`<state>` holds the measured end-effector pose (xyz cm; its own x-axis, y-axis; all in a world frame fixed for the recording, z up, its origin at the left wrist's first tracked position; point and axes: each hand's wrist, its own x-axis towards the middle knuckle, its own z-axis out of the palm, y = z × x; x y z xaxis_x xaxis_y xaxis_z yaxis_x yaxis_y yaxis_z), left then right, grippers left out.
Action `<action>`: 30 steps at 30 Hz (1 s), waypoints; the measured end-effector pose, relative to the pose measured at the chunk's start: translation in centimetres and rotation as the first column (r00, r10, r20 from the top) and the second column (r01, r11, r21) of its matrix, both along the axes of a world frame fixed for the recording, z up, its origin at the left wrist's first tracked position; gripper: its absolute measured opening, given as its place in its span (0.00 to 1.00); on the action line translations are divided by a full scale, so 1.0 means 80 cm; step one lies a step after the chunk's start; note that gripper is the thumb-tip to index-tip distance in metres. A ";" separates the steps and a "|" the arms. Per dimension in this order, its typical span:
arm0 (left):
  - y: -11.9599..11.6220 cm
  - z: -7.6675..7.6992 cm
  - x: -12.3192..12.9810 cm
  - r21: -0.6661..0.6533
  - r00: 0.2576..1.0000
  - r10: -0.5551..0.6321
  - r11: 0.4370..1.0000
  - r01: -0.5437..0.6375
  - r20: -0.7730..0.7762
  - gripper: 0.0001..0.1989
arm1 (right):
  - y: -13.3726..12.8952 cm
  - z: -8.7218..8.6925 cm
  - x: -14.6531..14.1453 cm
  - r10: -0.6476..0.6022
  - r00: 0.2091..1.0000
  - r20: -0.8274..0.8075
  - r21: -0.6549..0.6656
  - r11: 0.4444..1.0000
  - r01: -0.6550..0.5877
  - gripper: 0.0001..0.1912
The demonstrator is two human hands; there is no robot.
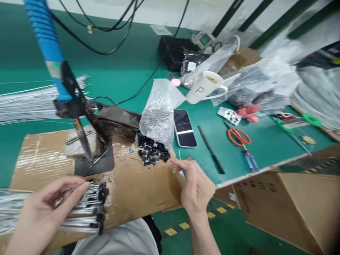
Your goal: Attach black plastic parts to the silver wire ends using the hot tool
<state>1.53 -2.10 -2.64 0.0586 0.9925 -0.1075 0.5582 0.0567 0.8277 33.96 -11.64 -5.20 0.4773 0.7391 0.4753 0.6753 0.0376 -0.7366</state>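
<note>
Hands (54, 207) (198, 184) pinched, well apart, by wires (79, 224), black pieces (152, 152).

Reads as a workshop or factory assembly bench: green worktop (240, 141), long thin rods (26, 104) in bulk, loose black pieces (152, 150) on cardboard (138, 184), blue ribbed hose (44, 32) overhead, hand tools within reach, bagged stock (245, 97). Yellow-and-dark striped floor marking (183, 225), printed carton (265, 198) below.

Green floor (233, 232) — yellow-marked (partly hidden).
</note>
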 end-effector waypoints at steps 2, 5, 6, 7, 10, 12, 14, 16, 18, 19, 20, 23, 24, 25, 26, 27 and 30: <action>0.004 0.005 -0.005 -0.071 0.999 -0.029 0.997 0.031 0.038 0.05 | 0.005 0.002 -0.017 0.044 0.999 0.012 -0.070 0.997 -0.043 0.14; 0.006 0.008 -0.006 -0.068 0.994 -0.065 0.995 0.071 0.084 0.07 | 0.013 -0.001 -0.029 0.044 0.996 0.073 -0.135 0.990 -0.033 0.07; 0.005 0.008 -0.003 -0.052 0.993 -0.073 0.996 0.079 0.097 0.07 | 0.015 -0.003 -0.031 0.041 0.994 0.098 -0.149 0.989 -0.026 0.06; 0.003 0.009 0.000 -0.038 0.991 -0.081 0.996 0.086 0.111 0.07 | 0.017 -0.006 -0.031 0.041 0.992 0.122 -0.161 0.987 -0.021 0.05; -0.006 0.014 0.014 -0.020 0.988 -0.065 0.997 0.068 0.138 0.06 | 0.019 -0.015 -0.030 0.046 0.983 0.177 -0.179 0.984 -0.014 0.03; -0.008 0.018 0.022 -0.027 0.986 -0.059 0.998 0.064 0.158 0.05 | 0.020 -0.019 -0.030 0.054 0.979 0.196 -0.180 0.984 -0.018 0.04; -0.008 0.019 0.026 -0.030 0.978 -0.101 0.994 0.108 0.182 0.06 | 0.021 -0.022 -0.030 0.057 0.971 0.232 -0.183 0.983 -0.014 0.07; -0.007 0.019 0.027 -0.027 0.970 -0.142 0.988 0.151 0.197 0.06 | 0.022 -0.024 -0.032 0.042 0.953 0.301 -0.185 0.983 0.015 0.09; -0.007 0.018 0.026 -0.019 0.966 -0.157 0.986 0.164 0.204 0.05 | 0.022 -0.025 -0.035 0.026 0.926 0.375 -0.172 0.984 0.042 0.10; -0.007 0.018 0.025 -0.013 0.966 -0.156 0.987 0.162 0.208 0.05 | 0.022 -0.026 -0.036 0.024 0.917 0.399 -0.163 0.986 0.045 0.10; -0.007 0.018 0.025 -0.007 0.965 -0.152 0.988 0.157 0.215 0.05 | 0.021 -0.026 -0.037 0.025 0.909 0.417 -0.156 0.987 0.044 0.10; -0.009 0.017 0.027 -0.006 0.960 -0.139 0.989 0.145 0.242 0.05 | 0.020 -0.026 -0.039 0.035 0.909 0.415 -0.155 0.987 0.032 0.11; -0.010 0.017 0.028 -0.013 0.958 -0.135 0.990 0.143 0.252 0.05 | 0.020 -0.025 -0.040 0.035 0.914 0.405 -0.159 0.987 0.032 0.11; -0.010 0.017 0.029 -0.023 0.956 -0.131 0.990 0.142 0.261 0.05 | 0.020 -0.025 -0.041 0.032 0.919 0.392 -0.165 0.986 0.036 0.11; -0.010 0.016 0.030 -0.030 0.954 -0.127 0.990 0.141 0.270 0.06 | 0.020 -0.025 -0.042 0.028 0.926 0.376 -0.174 0.984 0.040 0.12; -0.010 0.016 0.031 -0.039 0.954 -0.120 0.990 0.136 0.276 0.05 | 0.020 -0.024 -0.043 0.023 0.933 0.360 -0.180 0.983 0.046 0.12; -0.010 0.015 0.032 -0.072 0.956 -0.087 0.991 0.111 0.282 0.05 | 0.021 -0.022 -0.047 0.001 0.945 0.328 -0.175 0.983 0.060 0.11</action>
